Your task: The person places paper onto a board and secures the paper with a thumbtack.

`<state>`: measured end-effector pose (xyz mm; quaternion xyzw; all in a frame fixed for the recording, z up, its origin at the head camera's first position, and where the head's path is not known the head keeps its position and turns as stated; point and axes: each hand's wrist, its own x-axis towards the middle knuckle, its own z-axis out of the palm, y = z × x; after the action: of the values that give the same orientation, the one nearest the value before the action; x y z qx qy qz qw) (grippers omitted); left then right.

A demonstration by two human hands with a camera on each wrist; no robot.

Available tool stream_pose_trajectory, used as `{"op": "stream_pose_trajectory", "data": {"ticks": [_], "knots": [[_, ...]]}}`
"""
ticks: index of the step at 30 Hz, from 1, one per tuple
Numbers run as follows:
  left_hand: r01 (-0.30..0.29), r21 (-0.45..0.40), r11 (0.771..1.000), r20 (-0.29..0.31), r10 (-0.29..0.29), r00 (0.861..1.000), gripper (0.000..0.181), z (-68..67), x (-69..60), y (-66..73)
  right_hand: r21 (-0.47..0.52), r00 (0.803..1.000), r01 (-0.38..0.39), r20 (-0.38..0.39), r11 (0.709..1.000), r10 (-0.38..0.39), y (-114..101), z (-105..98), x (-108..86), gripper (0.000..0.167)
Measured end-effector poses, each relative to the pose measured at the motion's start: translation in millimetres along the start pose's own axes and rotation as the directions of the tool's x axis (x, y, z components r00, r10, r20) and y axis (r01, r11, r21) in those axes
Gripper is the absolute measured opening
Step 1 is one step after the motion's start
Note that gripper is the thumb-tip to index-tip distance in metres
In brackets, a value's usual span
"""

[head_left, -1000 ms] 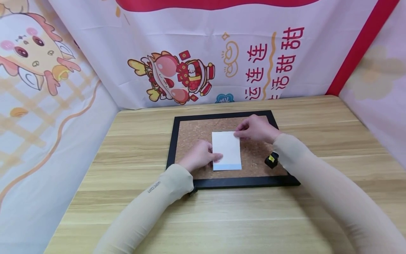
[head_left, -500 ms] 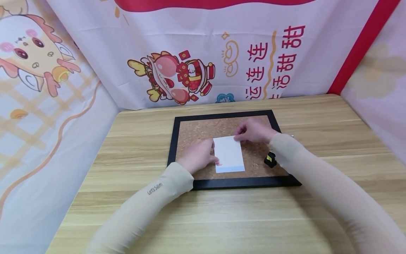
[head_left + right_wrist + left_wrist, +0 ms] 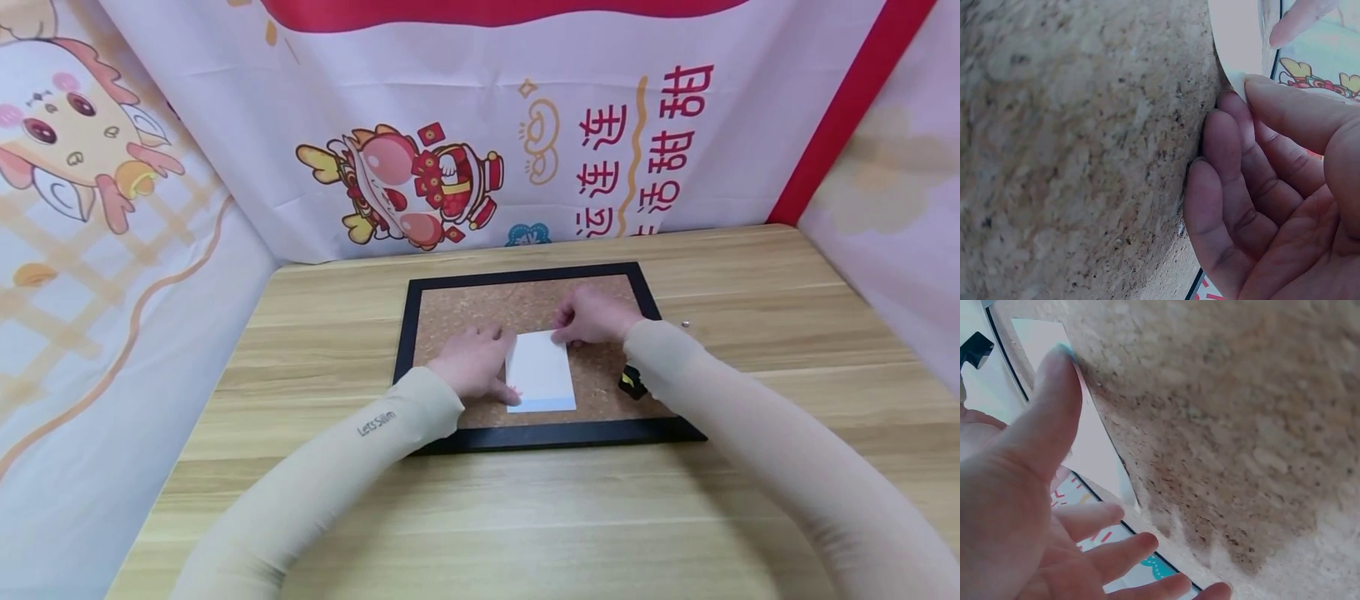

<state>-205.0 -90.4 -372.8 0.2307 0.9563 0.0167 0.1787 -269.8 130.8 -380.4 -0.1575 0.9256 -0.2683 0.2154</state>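
Observation:
A white sheet of paper (image 3: pixel 540 367) with a pale blue band along its near edge lies over a black-framed cork board (image 3: pixel 461 308). My left hand (image 3: pixel 472 360) is at its left side. In the left wrist view, the thumb (image 3: pixel 1060 394) presses the paper (image 3: pixel 1094 440) near one corner, while the other fingers stretch out loosely. With thumb and curled fingers, my right hand (image 3: pixel 597 315) pinches the far right corner. The right wrist view has the paper (image 3: pixel 1235 37) bending up slightly from the cork at the thumb tip.
The board rests on a wood-grain table (image 3: pixel 525 517). A tiny shiny object (image 3: pixel 686 324) lies right of the board. A small black device with a yellow mark (image 3: pixel 632 382) sits under the right wrist. Printed cloth (image 3: pixel 450 83) hangs behind the table.
The paper has shifted slightly toward the person, with both hands on it. The left fingers have spread out, and its thumb has slid toward the near left corner. The right hand keeps its pinch.

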Motion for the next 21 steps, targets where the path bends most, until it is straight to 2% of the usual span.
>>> {"op": "stream_pose_trajectory", "data": {"ticks": [6, 10, 13, 16, 21], "knots": [[0.014, -0.009, 1.000, 0.053, -0.013, 0.999, 0.101, 0.6, -0.5, 0.7, -0.022, 0.999, 0.010, -0.035, 1.000, -0.011, 1, -2, -2.5, 0.011], [0.020, 0.001, 1.000, 0.072, -0.020, 0.997, 0.099, 0.9, -0.9, 2.3, -0.074, 0.990, 0.031, -0.138, 0.997, -0.040, 11, -19, -12.7, 0.014], [0.023, 0.017, 1.000, 0.083, -0.024, 0.996, 0.099, 2.1, 0.0, 2.0, -0.115, 0.972, 0.039, -0.226, 0.993, -0.064, 25, -37, -23.2, 0.016], [0.023, 0.033, 0.999, 0.081, -0.026, 0.996, 0.099, 3.4, 0.6, 1.2, -0.155, 0.956, 0.037, -0.281, 0.987, -0.080, 43, -56, -35.4, 0.017], [0.020, 0.035, 0.999, 0.083, -0.023, 0.996, 0.098, 3.5, -0.3, 0.5, -0.172, 0.955, -0.006, -0.292, 0.985, -0.045, 76, -73, -56.2, 0.017]]}}
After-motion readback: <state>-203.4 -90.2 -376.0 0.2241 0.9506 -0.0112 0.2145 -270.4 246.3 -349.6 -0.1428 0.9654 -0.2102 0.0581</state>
